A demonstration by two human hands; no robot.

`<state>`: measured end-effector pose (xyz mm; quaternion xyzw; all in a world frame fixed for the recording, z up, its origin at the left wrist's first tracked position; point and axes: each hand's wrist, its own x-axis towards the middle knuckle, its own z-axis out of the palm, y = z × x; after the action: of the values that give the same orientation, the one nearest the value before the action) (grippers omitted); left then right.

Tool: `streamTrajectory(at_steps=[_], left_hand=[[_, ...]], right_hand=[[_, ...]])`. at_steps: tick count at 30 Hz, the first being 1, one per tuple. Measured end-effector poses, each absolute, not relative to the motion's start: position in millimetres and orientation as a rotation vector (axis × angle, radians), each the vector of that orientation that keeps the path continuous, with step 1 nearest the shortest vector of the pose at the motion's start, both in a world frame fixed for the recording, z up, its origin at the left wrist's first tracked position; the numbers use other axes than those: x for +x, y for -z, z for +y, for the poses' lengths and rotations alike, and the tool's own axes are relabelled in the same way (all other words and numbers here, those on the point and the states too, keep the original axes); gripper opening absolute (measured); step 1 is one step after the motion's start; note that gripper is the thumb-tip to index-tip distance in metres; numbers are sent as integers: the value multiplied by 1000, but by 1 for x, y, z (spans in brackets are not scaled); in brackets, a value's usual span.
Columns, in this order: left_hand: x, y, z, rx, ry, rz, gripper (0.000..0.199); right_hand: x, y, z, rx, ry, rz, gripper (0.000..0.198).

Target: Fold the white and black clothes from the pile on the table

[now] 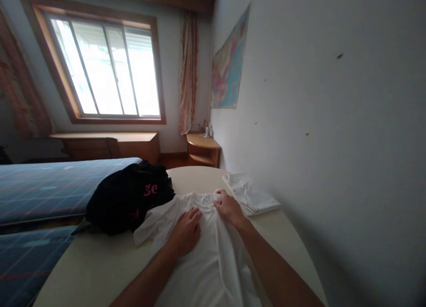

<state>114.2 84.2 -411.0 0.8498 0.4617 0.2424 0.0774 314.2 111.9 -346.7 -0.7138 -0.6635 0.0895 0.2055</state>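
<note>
1. Far left: bed [40,187] with a blue checked surface, next to the round pale worktop [100,267].
2. Left part of worktop: black garment [123,200], heaped, pink lettering visible; a sleeve of the white shirt [203,262] lies against its near side.
3. Left hand [184,232]: forearm enters from the lower edge and angles up to the right. Palm faces down, fingers extended and slightly bent, resting on the shirt just below the neckline — laid on the cloth, not gripping it.
4. Centre: the shirt lies spread on the worktop, neckline at the far end, body running toward the person. It sits beneath the left hand and between both forearms, with creases down its right half.
5. Right hand [229,208]: forearm enters from the lower right and angles up to the left. Fingers are curled, grasping bunched cloth at the shirt's right shoulder, beside the neckline.
6. Right: folded white garment [253,195] on the worktop, just beyond the right hand — near the wall [326,174].
</note>
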Motion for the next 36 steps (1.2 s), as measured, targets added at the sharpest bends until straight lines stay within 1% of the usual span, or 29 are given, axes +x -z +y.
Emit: streamTrajectory(at_steps=[2, 6, 8, 10, 13, 15, 19, 24, 29, 33, 36], left_hand=[[114, 411, 84, 2563, -715, 1382, 49], [112, 414, 86, 2577, -709, 1371, 46], [112, 417, 88, 2578, -722, 1364, 46], [112, 419, 89, 2583, -723, 1357, 47], [111, 420, 90, 2583, -709, 1367, 46], [111, 419, 90, 2582, -703, 1373, 45], [112, 418, 90, 2595, -686, 1383, 44], [112, 418, 89, 2585, -680, 1396, 43], [112, 418, 89, 2610, -668, 1379, 44], [111, 417, 90, 2618, -680, 1370, 43], [111, 417, 90, 2625, -667, 1383, 42]], right_hand=[[308, 352, 109, -1943, -278, -1902, 40], [305, 355, 87, -1865, -230, -1980, 25], [305, 355, 70, -1785, -201, -2095, 22], [305, 356, 53, -1641, -188, -2290, 22], [307, 358, 37, -1386, -99, -2605, 29], [312, 357, 35, -1322, -32, -2711, 29], [330, 346, 41, -1309, 0, -2725, 28], [348, 325, 45, -1267, -34, -2662, 20], [340, 325, 49, -1234, -179, -2647, 28], [325, 344, 49, -1300, -199, -2590, 42], [317, 361, 45, -1443, -190, -2454, 49]])
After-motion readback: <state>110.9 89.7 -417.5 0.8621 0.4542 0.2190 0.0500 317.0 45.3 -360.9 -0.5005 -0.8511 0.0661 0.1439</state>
